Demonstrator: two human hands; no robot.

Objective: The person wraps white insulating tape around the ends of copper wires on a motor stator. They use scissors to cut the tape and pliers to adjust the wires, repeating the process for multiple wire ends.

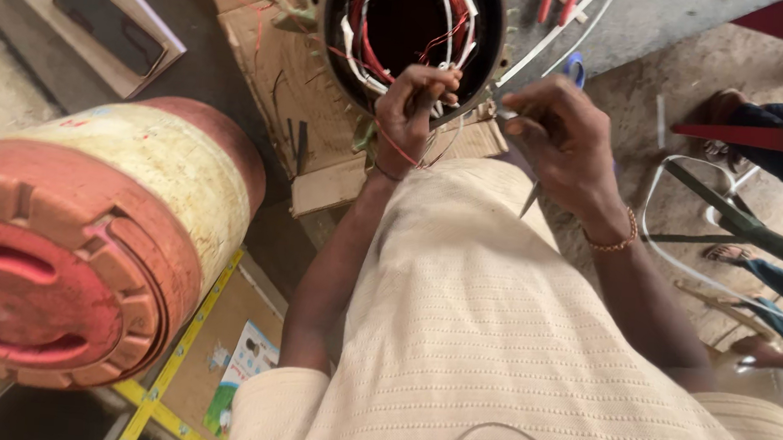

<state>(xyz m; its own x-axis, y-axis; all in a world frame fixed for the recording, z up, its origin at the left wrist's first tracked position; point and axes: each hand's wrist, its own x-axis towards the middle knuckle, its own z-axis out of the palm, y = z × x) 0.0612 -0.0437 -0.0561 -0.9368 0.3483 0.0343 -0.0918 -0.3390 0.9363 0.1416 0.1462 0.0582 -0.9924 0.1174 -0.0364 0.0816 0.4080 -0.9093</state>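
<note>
Seen from above, a person in a cream ribbed top leans over a round motor housing that rests on a sheet of cardboard on the floor. Inside the housing's dark ring sit coils of red and white wires. The left hand is at the housing's near rim, its fingers pinched shut around a bundle of thin wire ends. The right hand is just beside it, fingers closed around a slim metal tool whose tip points down toward the person's lap. The work looks to be at the stage of preparing the wire ends, and the next move seems to call for a steady left-hand hold while the tool is brought to the wires. A large cream and red cylinder stands at the left, and other people's feet show at the right edge.
</note>
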